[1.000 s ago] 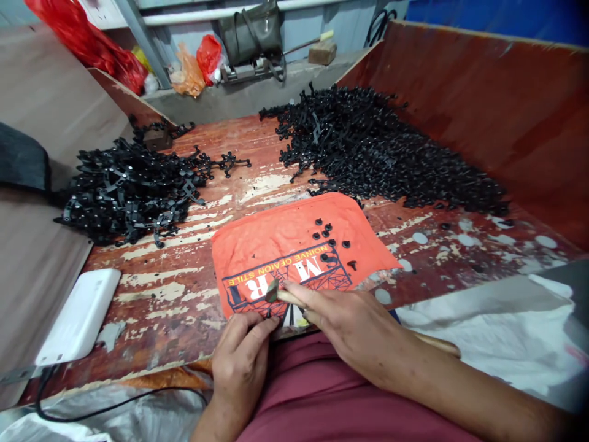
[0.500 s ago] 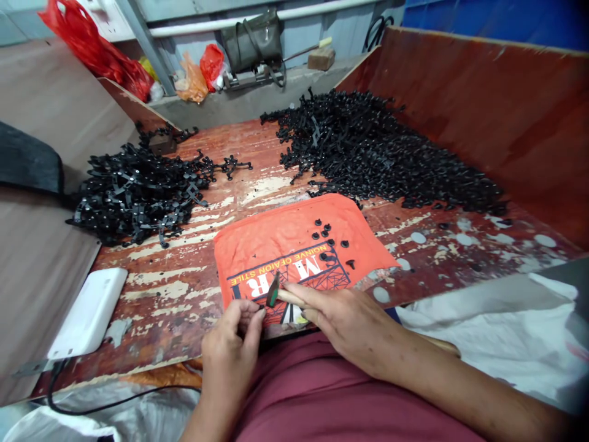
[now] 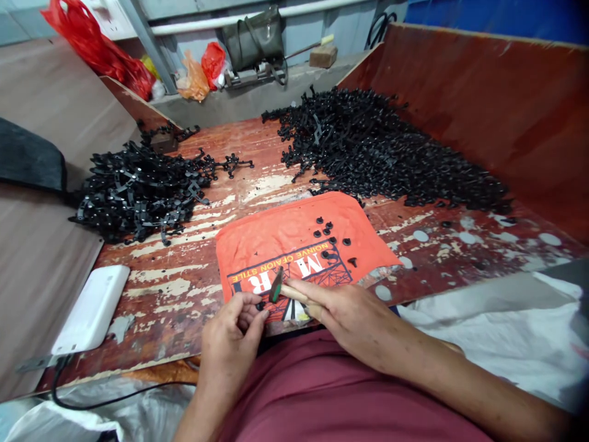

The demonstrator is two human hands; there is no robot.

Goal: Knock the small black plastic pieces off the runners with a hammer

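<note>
My right hand [image 3: 340,307] is wrapped round the wooden handle of a small hammer [image 3: 277,286], whose dark head with a green patch hangs over the near part of an orange printed cloth [image 3: 276,233]. Just left of the hammer head, my left hand [image 3: 239,322] has its fingers curled, with a small black part [image 3: 260,306] at the fingertips. Several loose black plugs [image 3: 346,242] lie on the right half of the cloth.
A large heap of black parts [image 3: 359,141] covers the back right, and a smaller heap of joined black pieces [image 3: 138,190] sits at the left. A white power bank [image 3: 94,307] with a cable lies at the left edge. Wooden boards [image 3: 483,104] wall the sides.
The hammer head has shifted slightly right and up from the left fingers. The black part at my left fingertips shows more clearly. The view has moved a little.
</note>
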